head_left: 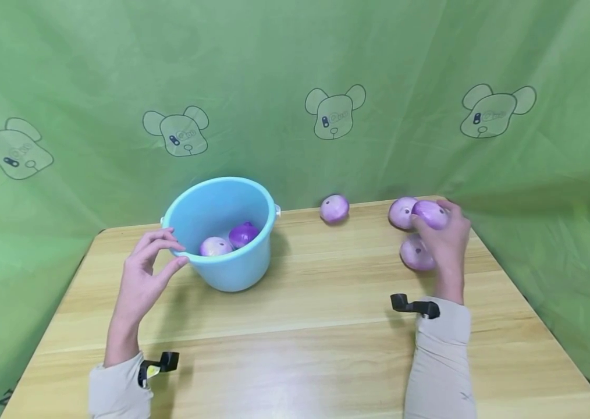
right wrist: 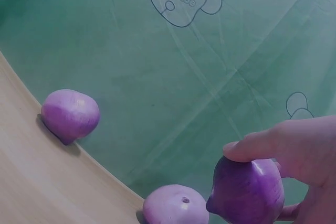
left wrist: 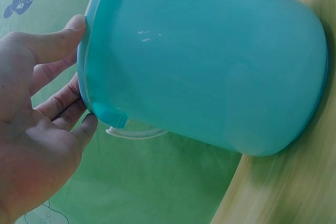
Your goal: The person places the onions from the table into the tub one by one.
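Observation:
A purple onion (right wrist: 249,190) is gripped between the thumb and fingers of my right hand (head_left: 448,233), raised over the table's back right. Just behind it lies a paler onion (head_left: 401,213), and another onion (head_left: 416,254) lies nearer, partly hidden by the hand. My left hand (head_left: 143,273) pinches the near left rim of a light blue bucket (head_left: 234,270), thumb outside and fingers at the lip, as the left wrist view (left wrist: 63,77) shows. Inside the bucket are a pale onion (head_left: 215,247) and a darker purple onion (head_left: 244,234).
One more onion (head_left: 334,209) lies at the table's back edge, between the bucket and the right-hand group. Green cloth (head_left: 274,75) with printed bear heads hangs behind and beside the wooden table (head_left: 284,349). The bucket's white handle (left wrist: 137,134) hangs at its far side.

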A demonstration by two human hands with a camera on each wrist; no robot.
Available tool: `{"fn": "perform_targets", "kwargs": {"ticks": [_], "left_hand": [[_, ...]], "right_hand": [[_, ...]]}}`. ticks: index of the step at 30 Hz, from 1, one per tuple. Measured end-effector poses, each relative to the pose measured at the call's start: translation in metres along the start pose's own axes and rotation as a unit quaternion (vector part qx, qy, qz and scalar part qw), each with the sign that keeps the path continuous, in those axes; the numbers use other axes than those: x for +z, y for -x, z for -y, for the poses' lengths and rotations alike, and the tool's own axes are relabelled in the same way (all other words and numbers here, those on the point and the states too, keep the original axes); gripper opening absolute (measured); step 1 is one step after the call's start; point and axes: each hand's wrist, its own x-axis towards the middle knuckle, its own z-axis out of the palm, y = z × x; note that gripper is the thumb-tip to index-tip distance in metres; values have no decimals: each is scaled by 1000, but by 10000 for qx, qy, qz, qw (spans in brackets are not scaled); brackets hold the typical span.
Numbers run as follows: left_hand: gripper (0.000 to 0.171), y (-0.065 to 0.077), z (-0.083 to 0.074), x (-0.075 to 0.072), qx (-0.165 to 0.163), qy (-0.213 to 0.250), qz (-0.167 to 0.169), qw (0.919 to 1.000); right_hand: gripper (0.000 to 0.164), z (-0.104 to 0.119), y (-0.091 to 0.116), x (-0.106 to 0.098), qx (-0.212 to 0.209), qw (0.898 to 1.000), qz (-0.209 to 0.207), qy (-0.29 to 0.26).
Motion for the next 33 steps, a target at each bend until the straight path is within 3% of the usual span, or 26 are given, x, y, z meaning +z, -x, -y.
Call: {"fn": "perform_targets", "kwargs": {"ticks": [12,33], "left_hand": [[17,0,0,0,31,35,-3,10000],[17,-1,0,0,74,60,12,10000]], "right_hand": [[73,11,5,7,-639,9977,-148,191],[76,28,19,20,-799,9966,11,186]]}}
